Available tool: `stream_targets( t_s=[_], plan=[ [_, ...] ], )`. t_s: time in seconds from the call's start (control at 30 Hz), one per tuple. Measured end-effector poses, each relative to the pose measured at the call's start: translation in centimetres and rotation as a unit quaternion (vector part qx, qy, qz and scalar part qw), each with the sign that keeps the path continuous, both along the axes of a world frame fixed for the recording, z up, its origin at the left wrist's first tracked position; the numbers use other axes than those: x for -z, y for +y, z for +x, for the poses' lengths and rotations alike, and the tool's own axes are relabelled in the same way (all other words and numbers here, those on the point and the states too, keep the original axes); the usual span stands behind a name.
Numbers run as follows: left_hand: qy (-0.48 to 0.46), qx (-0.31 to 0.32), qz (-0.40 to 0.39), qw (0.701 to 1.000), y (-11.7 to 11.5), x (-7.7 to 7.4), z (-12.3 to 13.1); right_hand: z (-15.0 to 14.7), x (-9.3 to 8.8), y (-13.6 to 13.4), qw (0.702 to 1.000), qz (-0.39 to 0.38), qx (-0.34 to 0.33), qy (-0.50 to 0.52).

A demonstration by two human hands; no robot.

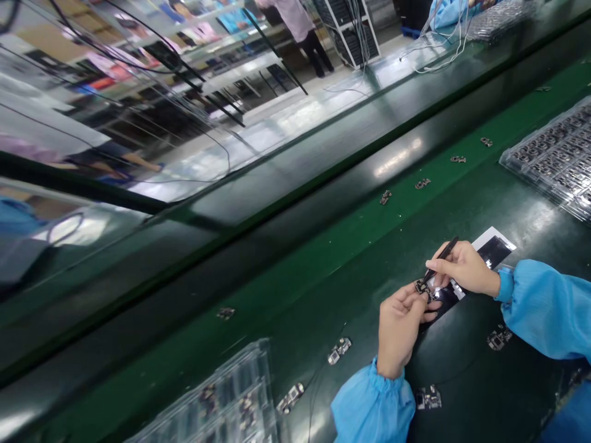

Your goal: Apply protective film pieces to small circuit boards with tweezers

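Between the fingers of my left hand point(404, 323) is a small circuit board point(422, 287), pinched at its edge. My right hand point(462, 267) grips black tweezers point(446, 251) like a pen, their tip down at the board. Beneath both hands lies a dark sheet with a white end point(494, 237), partly covered by my fingers. Loose circuit boards rest close by: one board point(428, 397) below my left wrist, another board point(498, 338) under my right sleeve, and a further board point(340, 351) left of my left hand.
A clear tray filled with boards point(554, 147) stands at the right, and a clear tray with fewer boards point(217, 400) at the lower left. Several boards lie along the green belt point(323, 258). Beyond the dark rail point(277, 209), other people sit and stand at benches, blurred.
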State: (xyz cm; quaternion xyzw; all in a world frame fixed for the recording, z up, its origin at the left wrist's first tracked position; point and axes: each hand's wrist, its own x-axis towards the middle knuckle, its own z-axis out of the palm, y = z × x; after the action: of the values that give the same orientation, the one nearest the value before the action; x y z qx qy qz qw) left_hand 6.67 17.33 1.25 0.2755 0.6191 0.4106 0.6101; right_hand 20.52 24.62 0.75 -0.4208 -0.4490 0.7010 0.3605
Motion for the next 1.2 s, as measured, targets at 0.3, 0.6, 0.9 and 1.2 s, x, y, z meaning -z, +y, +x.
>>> stream_targets(
  t_s=[0.3,0.6,0.9,1.2],
  plan=[
    [0.006,-0.002,0.006,1.000,0.0,0.1,0.0,0.1,0.1,0.0,1.000,0.008,-0.001,0.000],
    [0.003,-0.006,0.007,1.000,-0.1,0.3,-0.2,0.0,-0.8,-0.6,0.999,0.038,0.024,-0.003],
    [0.010,-0.032,-0.005,0.999,0.1,-0.2,-1.4,1.0,0.3,0.7,0.989,0.079,0.125,-0.026],
    [0.253,-0.211,0.046,0.943,8.5,-1.5,-15.4,-0.1,2.1,0.6,0.992,0.069,0.102,-0.015]
  ],
)
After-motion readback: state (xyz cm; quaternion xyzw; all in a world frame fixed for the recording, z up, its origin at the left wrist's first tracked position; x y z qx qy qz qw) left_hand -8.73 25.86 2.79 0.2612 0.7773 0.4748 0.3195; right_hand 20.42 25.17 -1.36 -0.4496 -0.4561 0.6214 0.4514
